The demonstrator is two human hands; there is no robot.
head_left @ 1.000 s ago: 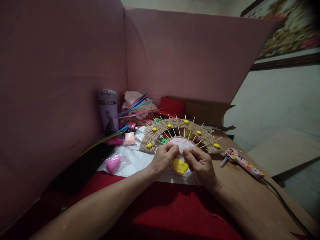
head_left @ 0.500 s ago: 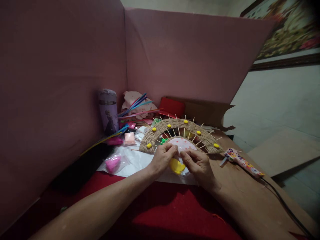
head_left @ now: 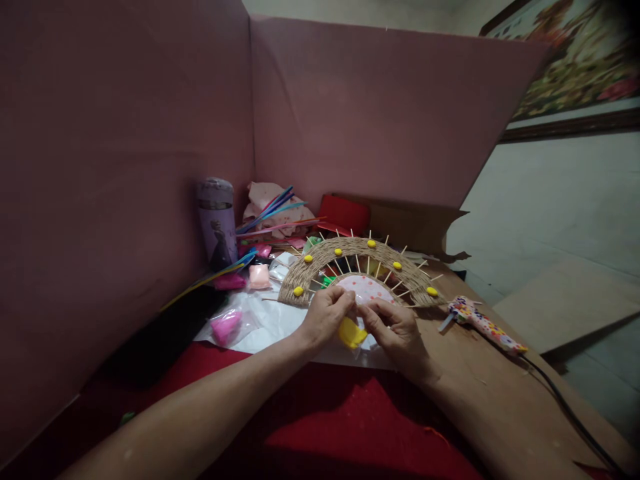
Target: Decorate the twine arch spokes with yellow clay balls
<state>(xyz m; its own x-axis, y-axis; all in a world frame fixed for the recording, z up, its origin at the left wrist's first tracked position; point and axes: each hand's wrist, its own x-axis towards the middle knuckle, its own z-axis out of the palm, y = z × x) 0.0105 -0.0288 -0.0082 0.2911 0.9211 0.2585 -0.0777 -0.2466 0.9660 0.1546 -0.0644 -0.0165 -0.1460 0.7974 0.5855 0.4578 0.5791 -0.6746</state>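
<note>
Between my two hands hangs a clear plastic bag of yellow clay (head_left: 352,333), its top edge pinched by the fingers of my left hand (head_left: 326,316) and my right hand (head_left: 395,333). Just beyond them lies a half-round fan (head_left: 325,269) of woven brown twine on thin sticks, with several yellow dots along its arc. At its centre is a white half circle with red dots (head_left: 367,287), partly covered by my fingers. White paper (head_left: 280,320) spreads under my hands.
To the right a flowered glue gun (head_left: 487,325) rests on brown cardboard, its cord running toward me. A purple tumbler (head_left: 218,227) stands at the left. Pipe cleaners (head_left: 273,210), a bag of pink clay (head_left: 226,327) and a red case (head_left: 345,213) lie around the fan.
My right hand has shifted slightly left, closer to my left hand. The yellow clay bag has moved a little left and up with the fingers.
</note>
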